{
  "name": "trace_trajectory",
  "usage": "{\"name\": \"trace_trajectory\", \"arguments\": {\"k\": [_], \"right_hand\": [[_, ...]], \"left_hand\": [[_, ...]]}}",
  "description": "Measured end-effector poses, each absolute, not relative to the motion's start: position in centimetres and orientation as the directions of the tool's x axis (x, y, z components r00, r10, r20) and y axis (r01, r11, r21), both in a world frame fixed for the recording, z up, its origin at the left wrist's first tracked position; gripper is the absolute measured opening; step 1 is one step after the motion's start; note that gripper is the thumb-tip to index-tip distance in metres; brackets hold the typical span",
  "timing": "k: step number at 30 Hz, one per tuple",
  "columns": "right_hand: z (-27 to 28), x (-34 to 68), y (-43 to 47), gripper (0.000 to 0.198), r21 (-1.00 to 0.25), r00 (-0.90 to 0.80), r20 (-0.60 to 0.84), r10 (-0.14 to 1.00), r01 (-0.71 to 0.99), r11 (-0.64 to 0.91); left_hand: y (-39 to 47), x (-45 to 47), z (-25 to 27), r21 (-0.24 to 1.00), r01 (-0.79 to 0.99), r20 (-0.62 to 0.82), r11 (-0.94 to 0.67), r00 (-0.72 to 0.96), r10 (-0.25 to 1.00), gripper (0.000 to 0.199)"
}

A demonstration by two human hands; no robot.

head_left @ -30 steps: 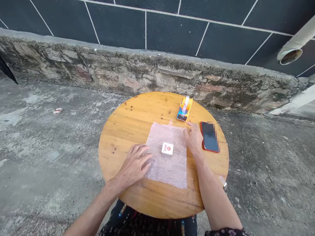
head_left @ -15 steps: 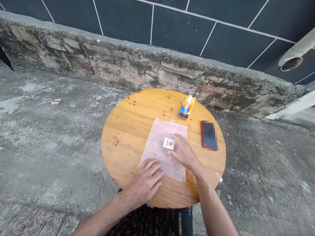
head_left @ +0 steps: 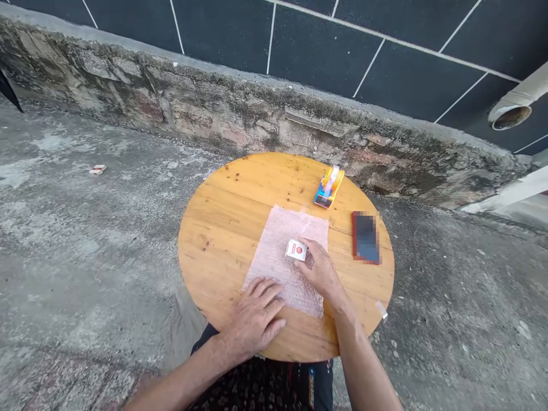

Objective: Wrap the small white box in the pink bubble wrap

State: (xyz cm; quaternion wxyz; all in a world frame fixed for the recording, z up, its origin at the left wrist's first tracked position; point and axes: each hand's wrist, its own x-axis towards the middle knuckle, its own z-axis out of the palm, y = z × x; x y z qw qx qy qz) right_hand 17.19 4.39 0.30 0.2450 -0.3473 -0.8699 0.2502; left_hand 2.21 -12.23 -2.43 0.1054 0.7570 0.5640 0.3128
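A small white box [head_left: 295, 250] with red markings sits around the middle of a pinkish sheet of bubble wrap [head_left: 274, 240]. My right hand [head_left: 319, 268] grips the box from its right side, thumb at the near edge and fingers at the far edge. My left hand [head_left: 259, 314] lies flat with fingers spread, its fingertips on the near left corner of the sheet. Both rest over a round wooden table [head_left: 209, 228].
A yellow and blue tape dispenser [head_left: 329, 187] stands at the table's far side. To the right lies a phone [head_left: 366, 238] in a red case. A piece of clear tape [head_left: 381, 310] sticks to the right edge. Behind is a stone wall base [head_left: 257, 117].
My right hand has closed in on the small box, which looks slightly tilted now. My left hand stays on the sheet. The whole view has shifted a little.
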Motion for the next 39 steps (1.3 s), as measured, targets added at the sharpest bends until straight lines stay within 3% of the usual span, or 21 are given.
{"name": "trace_trajectory", "arguments": {"k": [18,39], "right_hand": [[0.2,17.3,4.6,0.047,-0.647,-0.622,0.251,0.742,0.462,0.606],[0.5,17.5,2.9,0.052,-0.631,-0.650,0.210,0.730,0.480,0.609]], "left_hand": [[-12.1,2.2,-2.3,0.527,0.784,0.363,-0.330,0.144,0.921,0.020],[-12.2,2.3,-2.4,0.548,0.771,0.352,-0.323,0.138,0.926,0.018]]}}
